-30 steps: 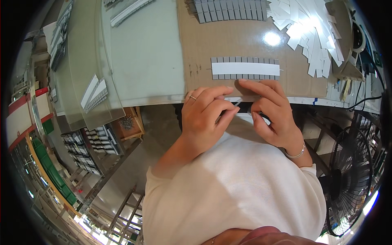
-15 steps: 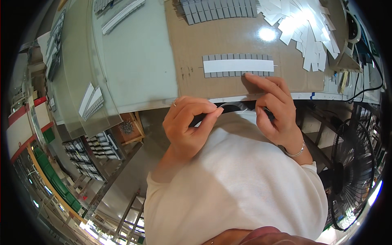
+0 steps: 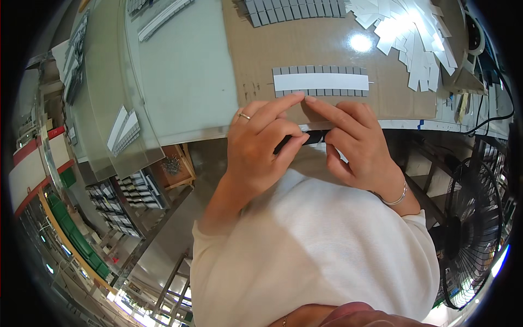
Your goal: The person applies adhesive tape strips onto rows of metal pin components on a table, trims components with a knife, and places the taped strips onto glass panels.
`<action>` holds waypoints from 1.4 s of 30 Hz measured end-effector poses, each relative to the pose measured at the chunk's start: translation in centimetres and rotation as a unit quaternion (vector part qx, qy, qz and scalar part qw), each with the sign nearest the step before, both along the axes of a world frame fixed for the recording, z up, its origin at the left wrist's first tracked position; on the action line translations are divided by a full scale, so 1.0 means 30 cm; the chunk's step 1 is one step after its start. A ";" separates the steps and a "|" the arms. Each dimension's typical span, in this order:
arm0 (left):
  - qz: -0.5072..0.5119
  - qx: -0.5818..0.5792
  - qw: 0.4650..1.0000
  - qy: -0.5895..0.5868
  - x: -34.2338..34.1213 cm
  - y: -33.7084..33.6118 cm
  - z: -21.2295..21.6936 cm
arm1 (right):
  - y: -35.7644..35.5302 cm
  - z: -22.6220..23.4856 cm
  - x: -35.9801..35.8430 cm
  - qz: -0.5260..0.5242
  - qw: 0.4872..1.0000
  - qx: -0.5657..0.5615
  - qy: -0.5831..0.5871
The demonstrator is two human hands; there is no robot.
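A row of small grey rectangular pieces (image 3: 321,92) lies side by side on brown board, with a white paper strip (image 3: 321,82) across their middle. Thin wire-like ends stick out at both sides. At the row's near edge, my left hand (image 3: 264,136) stretches its index finger to the pieces, while its thumb and middle finger curl close together below. My right hand (image 3: 354,141) points its index finger at the same edge, almost meeting the left fingertip. Its other fingers are loosely bent and apart. I see nothing held in either hand.
More grey pieces stand in rows (image 3: 294,11) at the far edge. Loose white strips (image 3: 417,49) pile up at the far right. Strips lie on the glass sheet (image 3: 98,131) at left. A black fan (image 3: 471,234) stands at right, and cables hang beside the table.
My left hand has moved forward and right, its index finger leaving the thumb and reaching the row's edge. My right index fingertip has slid left along that edge.
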State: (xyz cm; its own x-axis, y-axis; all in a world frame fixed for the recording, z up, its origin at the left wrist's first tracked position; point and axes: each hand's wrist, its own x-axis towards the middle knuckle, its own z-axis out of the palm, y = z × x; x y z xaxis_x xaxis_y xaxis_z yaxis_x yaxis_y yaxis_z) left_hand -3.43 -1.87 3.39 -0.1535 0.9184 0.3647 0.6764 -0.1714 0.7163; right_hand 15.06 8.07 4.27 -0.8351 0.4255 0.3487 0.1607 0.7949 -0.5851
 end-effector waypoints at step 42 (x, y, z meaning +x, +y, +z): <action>0.080 -0.052 0.950 -0.299 0.059 -0.114 0.059 | 0.037 0.066 0.152 -0.165 0.972 -0.159 0.051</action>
